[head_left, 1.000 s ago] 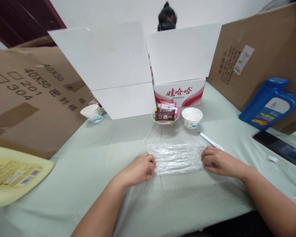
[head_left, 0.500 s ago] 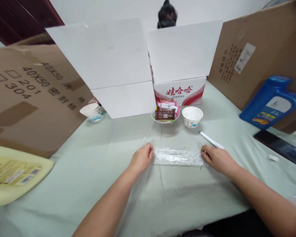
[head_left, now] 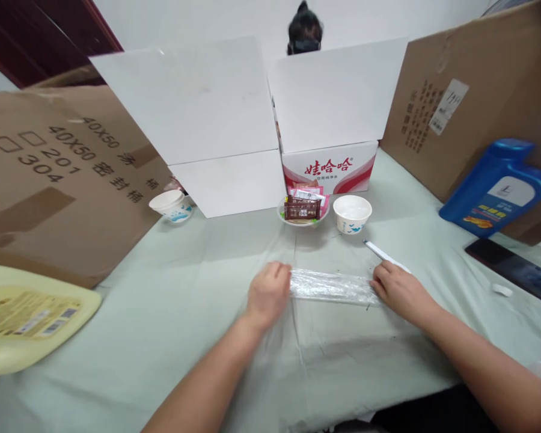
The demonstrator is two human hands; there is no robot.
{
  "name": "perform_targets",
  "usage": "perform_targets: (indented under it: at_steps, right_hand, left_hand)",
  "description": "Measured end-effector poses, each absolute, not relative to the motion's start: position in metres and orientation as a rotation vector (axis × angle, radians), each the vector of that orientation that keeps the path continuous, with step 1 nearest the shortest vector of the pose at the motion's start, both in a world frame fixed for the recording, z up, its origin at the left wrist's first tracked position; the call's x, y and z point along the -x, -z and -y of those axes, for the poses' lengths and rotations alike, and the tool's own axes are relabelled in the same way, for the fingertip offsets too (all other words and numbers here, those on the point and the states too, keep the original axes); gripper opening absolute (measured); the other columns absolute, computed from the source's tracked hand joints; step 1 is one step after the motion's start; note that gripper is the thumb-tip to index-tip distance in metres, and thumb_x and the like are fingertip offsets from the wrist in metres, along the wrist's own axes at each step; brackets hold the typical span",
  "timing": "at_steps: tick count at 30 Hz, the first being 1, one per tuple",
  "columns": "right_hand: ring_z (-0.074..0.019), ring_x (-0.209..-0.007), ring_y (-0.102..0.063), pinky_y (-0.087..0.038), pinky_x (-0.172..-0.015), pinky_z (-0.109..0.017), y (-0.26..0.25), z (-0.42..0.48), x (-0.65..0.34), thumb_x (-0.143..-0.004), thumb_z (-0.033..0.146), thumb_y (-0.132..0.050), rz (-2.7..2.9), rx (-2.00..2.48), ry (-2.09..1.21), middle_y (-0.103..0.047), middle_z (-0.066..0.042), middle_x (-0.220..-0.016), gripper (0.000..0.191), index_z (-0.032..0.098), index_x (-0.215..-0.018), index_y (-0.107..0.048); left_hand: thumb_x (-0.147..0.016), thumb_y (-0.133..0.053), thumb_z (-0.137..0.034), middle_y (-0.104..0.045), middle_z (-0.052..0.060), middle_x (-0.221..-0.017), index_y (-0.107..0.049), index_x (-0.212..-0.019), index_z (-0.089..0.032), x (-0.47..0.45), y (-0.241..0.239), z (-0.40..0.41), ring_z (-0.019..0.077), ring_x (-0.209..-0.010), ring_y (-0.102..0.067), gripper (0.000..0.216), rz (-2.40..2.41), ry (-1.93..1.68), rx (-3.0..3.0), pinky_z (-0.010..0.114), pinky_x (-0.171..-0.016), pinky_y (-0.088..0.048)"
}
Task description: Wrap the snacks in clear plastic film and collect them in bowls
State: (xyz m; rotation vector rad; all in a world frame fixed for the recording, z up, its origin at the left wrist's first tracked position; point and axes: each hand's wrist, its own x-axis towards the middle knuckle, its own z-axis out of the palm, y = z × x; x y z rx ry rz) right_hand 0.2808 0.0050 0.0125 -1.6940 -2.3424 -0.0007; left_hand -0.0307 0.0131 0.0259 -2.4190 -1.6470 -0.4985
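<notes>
Clear, crinkled plastic sheet [head_left: 331,286] folded into narrow strip on counter [head_left: 162,313]; ends pinched by curled left hand [head_left: 268,293] and right hand [head_left: 394,287] fingers.

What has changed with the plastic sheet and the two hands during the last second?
The clear plastic sheet went from a wide rectangle to a narrow folded strip. The left hand slid rightward along its end; the right hand stayed at the other end. The pen, paper cup and snack bowl did not move.

Left hand [head_left: 267,293], right hand [head_left: 395,288] lowered, seemingly curled.
</notes>
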Motion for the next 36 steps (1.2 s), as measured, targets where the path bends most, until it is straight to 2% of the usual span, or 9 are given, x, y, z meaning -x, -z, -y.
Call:
perform_targets:
  at_steps: [5,7,11,15,18,24,28,32,36]
  right_hand:
    - [-0.0106,-0.060,-0.059,-0.049,-0.061,-0.027,-0.036,0.011,-0.277,-0.088,0.026,-0.049,2.164,1.307,-0.704,-0.063,-0.009,-0.113,0.014,0.021,-0.097,-0.058]
    - [-0.0106,-0.062,-0.061,-0.049,-0.060,-0.025,-0.048,0.019,-0.276,-0.088,0.028,-0.052,2.168,1.088,-1.040,-0.066,-0.009,-0.106,0.015,0.020,-0.097,-0.061]
    - [-0.0135,-0.070,-0.066,-0.051,-0.061,-0.022,-0.066,0.026,-0.275,-0.087,0.037,-0.061,2.004,0.758,-1.739,-0.070,-0.007,-0.084,0.023,0.016,-0.096,-0.065]
    - [-0.0198,-0.088,-0.068,-0.055,-0.065,-0.026,-0.069,0.010,-0.261,-0.083,0.049,-0.065,1.630,0.653,-2.074,-0.068,-0.012,-0.102,0.043,0.015,-0.110,-0.061]
    - [-0.0231,-0.101,-0.067,-0.055,-0.077,-0.030,-0.061,-0.012,-0.243,-0.085,0.049,-0.064,1.373,0.858,-2.104,-0.068,-0.012,-0.102,0.044,0.014,-0.111,-0.061]
    - [-0.0210,-0.089,-0.070,-0.056,-0.084,-0.034,-0.028,-0.043,-0.215,-0.083,0.041,-0.068,1.099,1.061,-2.063,-0.068,-0.010,-0.091,0.033,0.013,-0.099,-0.063]
    - [-0.0227,-0.101,-0.067,-0.052,-0.094,-0.040,-0.013,-0.045,-0.209,-0.085,0.042,-0.064,1.118,0.986,-1.969,-0.066,-0.014,-0.110,0.035,0.016,-0.108,-0.059]
    - [-0.0237,-0.124,-0.053,-0.045,-0.102,-0.045,-0.003,-0.044,-0.211,-0.088,0.042,-0.059,1.457,0.898,-1.677,-0.054,-0.013,-0.135,0.044,0.024,-0.127,-0.049]
    - [-0.0244,-0.124,-0.053,-0.043,-0.104,-0.047,0.006,-0.040,-0.209,-0.091,0.035,-0.052,1.955,0.888,-1.173,-0.057,-0.014,-0.131,0.034,0.020,-0.122,-0.056]
  left_hand:
    - [-0.089,-0.059,-0.038,-0.053,0.012,-0.136,-0.045,-0.135,-0.017,0.004,-0.025,0.023,0.0311,-0.122,-0.048,0.053,1.255,0.243,2.968,0.046,-0.100,-0.042]
    - [-0.087,-0.059,-0.046,-0.047,0.011,-0.144,-0.041,-0.139,-0.019,0.001,-0.025,0.028,0.0342,-0.128,-0.042,0.062,1.228,0.121,3.063,0.050,-0.103,-0.037]
    - [-0.092,-0.051,-0.046,-0.043,0.004,-0.148,-0.038,-0.142,-0.028,0.004,-0.025,0.030,0.0293,-0.136,-0.035,0.054,0.922,0.084,3.311,0.047,-0.110,-0.027]
    - [-0.094,-0.049,-0.039,-0.048,0.000,-0.145,-0.041,-0.140,-0.030,0.002,-0.024,0.032,0.0237,-0.141,-0.028,0.048,0.649,0.108,3.436,0.043,-0.114,-0.019]
    - [-0.092,-0.052,-0.038,-0.051,0.001,-0.142,-0.041,-0.139,-0.028,-0.001,-0.025,0.033,0.0236,-0.140,-0.030,0.050,0.646,0.103,3.449,0.042,-0.115,-0.016]
    - [-0.092,-0.047,-0.045,-0.045,0.009,-0.147,-0.027,-0.148,-0.022,0.002,-0.024,0.027,0.0258,-0.139,-0.033,0.064,0.673,0.086,3.527,0.043,-0.116,-0.017]
    - [-0.092,-0.046,-0.048,-0.042,0.013,-0.148,-0.026,-0.149,-0.019,0.005,-0.021,0.023,0.0264,-0.138,-0.035,0.067,0.743,0.150,3.546,0.043,-0.115,-0.021]
    - [-0.091,-0.049,-0.047,-0.044,0.013,-0.147,-0.028,-0.148,-0.021,0.006,-0.020,0.022,0.0285,-0.137,-0.037,0.066,0.793,0.200,3.537,0.046,-0.114,-0.024]
    - [-0.089,-0.054,-0.045,-0.044,0.012,-0.147,-0.029,-0.147,-0.022,0.005,-0.018,0.023,0.0277,-0.138,-0.036,0.067,0.811,0.225,3.533,0.046,-0.115,-0.022]
